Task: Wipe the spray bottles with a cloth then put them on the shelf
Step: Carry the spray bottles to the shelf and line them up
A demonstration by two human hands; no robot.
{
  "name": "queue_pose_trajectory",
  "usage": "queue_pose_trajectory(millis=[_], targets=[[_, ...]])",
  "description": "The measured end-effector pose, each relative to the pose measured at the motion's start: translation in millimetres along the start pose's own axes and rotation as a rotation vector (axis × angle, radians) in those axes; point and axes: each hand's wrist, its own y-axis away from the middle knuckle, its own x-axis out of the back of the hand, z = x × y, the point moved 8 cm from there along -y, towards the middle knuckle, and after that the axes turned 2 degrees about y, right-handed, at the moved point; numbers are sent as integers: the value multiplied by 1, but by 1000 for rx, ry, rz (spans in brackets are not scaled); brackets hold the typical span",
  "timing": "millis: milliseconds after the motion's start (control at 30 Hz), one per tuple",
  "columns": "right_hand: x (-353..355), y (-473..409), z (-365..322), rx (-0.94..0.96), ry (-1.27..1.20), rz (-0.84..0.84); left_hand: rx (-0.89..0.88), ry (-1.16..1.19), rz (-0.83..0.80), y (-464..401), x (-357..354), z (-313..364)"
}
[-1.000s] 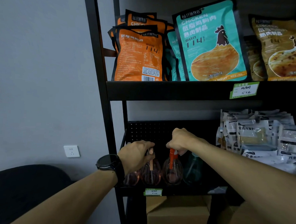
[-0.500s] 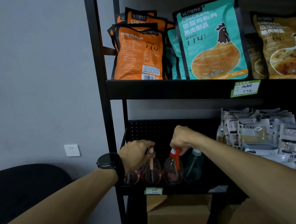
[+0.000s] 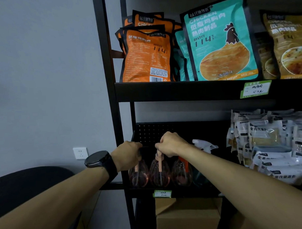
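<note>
Both hands grip spray-bottle tops on the shelf (image 3: 178, 192) — left hand (image 3: 126, 155) on the leftmost bottle (image 3: 138, 174), right hand (image 3: 171, 144) on the middle bottle (image 3: 159, 173).

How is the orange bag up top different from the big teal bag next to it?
The orange bag is smaller and shows small print and a barcode; the teal bag is bigger and shows a rooster picture. The orange bag heads a stack of matching bags, while the teal bag leans in front of another teal one. Both stand on the upper shelf and show the number 114.
</note>
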Motion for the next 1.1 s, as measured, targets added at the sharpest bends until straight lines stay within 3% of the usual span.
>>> queue_pose_trajectory(millis=[500,1100], targets=[[-11,-1,-1,-122,-226,-50,-7,95,59,1,1,-9],[4,7,-3,-105,-138,-39,-25,-38,42,3,7,10]])
